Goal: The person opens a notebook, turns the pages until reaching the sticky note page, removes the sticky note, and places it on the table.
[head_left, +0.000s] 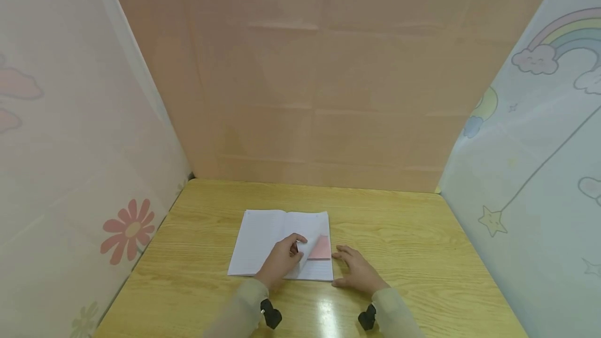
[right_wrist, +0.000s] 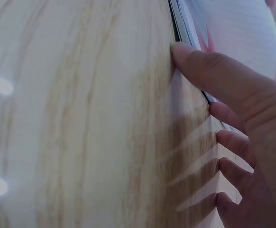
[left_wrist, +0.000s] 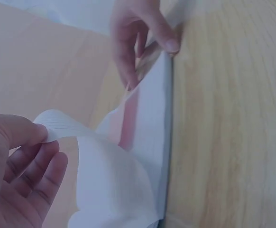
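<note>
In the head view, an open notebook lies on the wooden table, in the lower centre of the frame. The left hand reaches over it with fingers bent, pinching a lifted page on its right half. Under the curling sheet, a pink slip shows near the notebook's right edge. The right hand sits just beside that edge, its fingers loosely spread. Small marks at the pages' top corners are too small to read.

In the left wrist view, the left hand fills the lower left; its thumb presses the page's edge against the fingers, the others loosely bent. The page droops across the lower centre, faint ruled lines showing. At top centre, the right hand's thumb is at the notebook's corner.

In the right wrist view, the right hand, at right, grasps nothing: fingers apart, thumb tip at the notebook's edge, upper right.
</note>
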### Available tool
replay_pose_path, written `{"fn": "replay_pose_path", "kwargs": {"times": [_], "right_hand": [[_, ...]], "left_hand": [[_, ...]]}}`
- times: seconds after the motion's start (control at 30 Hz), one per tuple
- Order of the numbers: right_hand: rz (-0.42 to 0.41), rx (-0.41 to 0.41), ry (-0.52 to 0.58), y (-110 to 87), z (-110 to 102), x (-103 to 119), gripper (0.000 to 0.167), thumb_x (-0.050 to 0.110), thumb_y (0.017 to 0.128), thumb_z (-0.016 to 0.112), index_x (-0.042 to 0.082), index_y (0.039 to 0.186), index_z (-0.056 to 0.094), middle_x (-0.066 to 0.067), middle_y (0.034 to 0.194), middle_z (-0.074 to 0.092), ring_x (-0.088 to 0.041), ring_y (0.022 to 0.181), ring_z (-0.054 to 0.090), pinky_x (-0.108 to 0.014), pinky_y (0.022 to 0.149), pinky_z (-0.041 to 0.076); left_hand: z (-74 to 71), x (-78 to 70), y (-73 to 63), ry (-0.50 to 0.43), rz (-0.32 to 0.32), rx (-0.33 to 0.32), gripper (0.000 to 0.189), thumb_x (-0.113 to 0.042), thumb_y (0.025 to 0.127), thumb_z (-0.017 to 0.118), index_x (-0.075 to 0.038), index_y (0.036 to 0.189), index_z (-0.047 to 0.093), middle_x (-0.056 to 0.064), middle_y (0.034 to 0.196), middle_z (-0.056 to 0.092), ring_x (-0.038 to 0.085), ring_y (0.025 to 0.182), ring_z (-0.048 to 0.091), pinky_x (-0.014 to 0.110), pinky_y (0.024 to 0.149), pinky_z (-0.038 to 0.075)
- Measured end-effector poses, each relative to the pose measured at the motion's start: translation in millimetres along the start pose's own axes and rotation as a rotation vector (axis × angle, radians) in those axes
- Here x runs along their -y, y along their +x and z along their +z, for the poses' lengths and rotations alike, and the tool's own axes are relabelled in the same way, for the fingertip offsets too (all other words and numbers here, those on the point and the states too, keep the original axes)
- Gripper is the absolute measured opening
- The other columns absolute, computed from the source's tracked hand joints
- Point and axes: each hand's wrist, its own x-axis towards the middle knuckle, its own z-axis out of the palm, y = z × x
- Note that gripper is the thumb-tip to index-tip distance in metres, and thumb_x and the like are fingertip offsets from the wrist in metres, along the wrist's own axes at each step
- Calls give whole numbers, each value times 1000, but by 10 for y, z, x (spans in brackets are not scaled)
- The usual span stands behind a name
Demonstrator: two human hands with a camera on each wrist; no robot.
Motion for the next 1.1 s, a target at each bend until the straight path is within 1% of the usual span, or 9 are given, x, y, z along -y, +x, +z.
{"fn": "replay_pose_path", "kwargs": {"times": [0.17, 0.37, 0.47, 0.53, 0.63, 0.7, 0.8, 0.93, 1.1], "right_hand": [[7, 3, 3, -10, 6, 2, 75, 44, 70, 83, 10, 130, 57, -13, 150, 40, -41, 140, 30, -60, 108, 30], [5, 0, 18, -23, -7, 28, 74, 42, 70, 83, 9, 131, 57, -15, 150, 39, -42, 140, 29, -61, 108, 30], [4, 4, 26, -27, -14, 46, 74, 41, 71, 84, 8, 131, 56, -15, 150, 39, -42, 140, 29, -62, 108, 30], [5, 7, 30, -31, -20, 58, 74, 40, 71, 84, 8, 131, 56, -15, 150, 38, -42, 140, 28, -62, 108, 30], [0, 4, 33, -35, -27, 72, 73, 38, 71, 84, 7, 131, 56, -16, 150, 38, -43, 140, 28, -62, 107, 30], [-3, 3, 39, -37, -31, 78, 73, 38, 71, 84, 7, 131, 56, -16, 150, 39, -43, 140, 28, -62, 107, 29], [-8, 3, 34, -34, -26, 74, 73, 39, 71, 84, 7, 131, 56, -16, 150, 39, -43, 140, 28, -63, 107, 30], [-12, 6, 17, -26, -15, 61, 74, 41, 71, 83, 8, 132, 56, -15, 150, 39, -42, 140, 29, -62, 107, 31], [-17, 7, 27, -20, -15, 63, 75, 41, 71, 83, 7, 132, 56, -16, 150, 38, -43, 139, 29, -62, 107, 30]], "left_hand": [[-192, -33, -52, 0, 20, -95, 28, -4, 89, 67, -17, 112, 62, -3, 81, 53, 7, 74, 56, 22, 64, 50], [-390, -33, -150, -19, 17, -194, 27, -3, 87, 69, -18, 110, 63, -2, 80, 55, 8, 75, 56, 23, 69, 52], [-483, -17, -218, -27, -5, -233, 26, -3, 87, 69, -17, 108, 63, -1, 80, 56, 8, 75, 55, 21, 69, 52], [-545, -5, -258, -35, -14, -251, 25, -3, 87, 69, -14, 108, 63, 0, 81, 57, 10, 76, 55, 21, 69, 52], [-633, 22, -320, -57, -49, -284, 25, -1, 86, 69, -12, 107, 64, 3, 84, 58, 12, 77, 55, 20, 68, 52], [-683, 56, -363, -69, -68, -306, 24, 0, 85, 69, -11, 106, 64, 5, 87, 59, 13, 77, 55, 20, 66, 51], [-750, 121, -441, -77, -111, -346, 24, 1, 84, 70, -13, 103, 65, 8, 91, 58, 14, 78, 55, 20, 65, 51], [-817, 236, -547, -60, -153, -387, 24, 0, 84, 70, -13, 103, 65, 7, 92, 58, 13, 79, 56, 21, 66, 51], [-896, 386, -660, -34, -199, -411, 24, -1, 84, 70, -11, 106, 65, 5, 91, 60, 14, 81, 57, 22, 69, 52]]}}
